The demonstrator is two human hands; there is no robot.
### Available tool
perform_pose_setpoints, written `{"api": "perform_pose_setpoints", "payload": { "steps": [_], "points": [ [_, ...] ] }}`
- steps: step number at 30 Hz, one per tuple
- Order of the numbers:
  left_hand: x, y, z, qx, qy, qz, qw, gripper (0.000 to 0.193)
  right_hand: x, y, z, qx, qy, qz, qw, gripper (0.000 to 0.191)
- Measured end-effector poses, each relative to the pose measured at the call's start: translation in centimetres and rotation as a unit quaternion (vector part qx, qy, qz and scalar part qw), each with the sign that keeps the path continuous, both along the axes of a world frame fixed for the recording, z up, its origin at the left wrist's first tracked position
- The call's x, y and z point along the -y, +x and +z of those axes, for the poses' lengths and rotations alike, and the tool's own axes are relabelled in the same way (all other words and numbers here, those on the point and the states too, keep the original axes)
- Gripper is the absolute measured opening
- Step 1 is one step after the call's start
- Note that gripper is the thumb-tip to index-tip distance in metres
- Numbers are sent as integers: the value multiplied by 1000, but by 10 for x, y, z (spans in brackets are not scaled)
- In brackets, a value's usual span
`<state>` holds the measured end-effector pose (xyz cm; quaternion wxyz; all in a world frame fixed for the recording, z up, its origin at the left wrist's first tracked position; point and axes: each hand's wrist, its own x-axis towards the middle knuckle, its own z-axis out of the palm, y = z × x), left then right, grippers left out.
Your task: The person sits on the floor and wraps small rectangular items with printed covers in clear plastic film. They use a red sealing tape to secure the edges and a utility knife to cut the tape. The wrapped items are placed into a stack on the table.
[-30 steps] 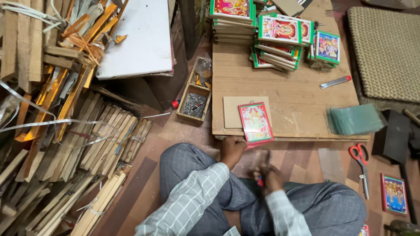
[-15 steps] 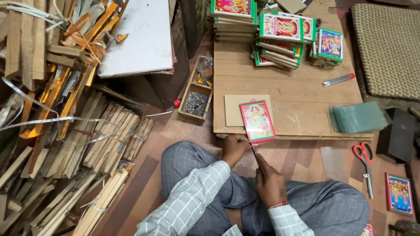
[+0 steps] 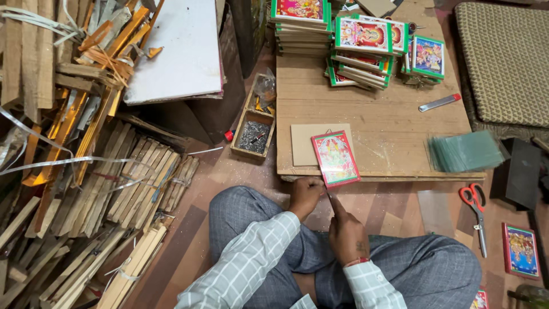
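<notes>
Framed picture (image 3: 335,158), red border: overhangs near edge of low wooden board (image 3: 400,137) | left hand (image 3: 306,196): curled below that edge, contents unseen | right hand (image 3: 346,233): fisted around thin tool aimed at frame's lower edge | advice: steady frame, guide tip gently.

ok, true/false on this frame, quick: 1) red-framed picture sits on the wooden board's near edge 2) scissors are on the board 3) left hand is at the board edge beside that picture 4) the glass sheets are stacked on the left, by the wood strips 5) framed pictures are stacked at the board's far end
1) True: the red-framed picture lies at the near edge of the wooden board.
2) False: the scissors lie on the floor, right of the board.
3) True: the left hand is there, close to the right hand.
4) False: the glass sheets are at the board's right corner.
5) True: stacks of framed pictures.
</notes>
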<state>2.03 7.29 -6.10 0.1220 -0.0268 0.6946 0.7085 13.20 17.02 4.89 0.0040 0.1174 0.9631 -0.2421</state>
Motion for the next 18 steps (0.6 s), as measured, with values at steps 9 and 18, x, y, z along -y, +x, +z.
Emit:
{"api": "perform_pose_setpoints", "payload": {
  "steps": [9, 18],
  "points": [
    [19, -14, 33, -149, -160, 68, 973, 36, -19, 18, -33, 81, 35, 2, 996, 35],
    [31, -84, 35, -320, -267, 87, 905, 65, -12, -42, -55, -283, 36, -44, 957, 27]
  ]
}}
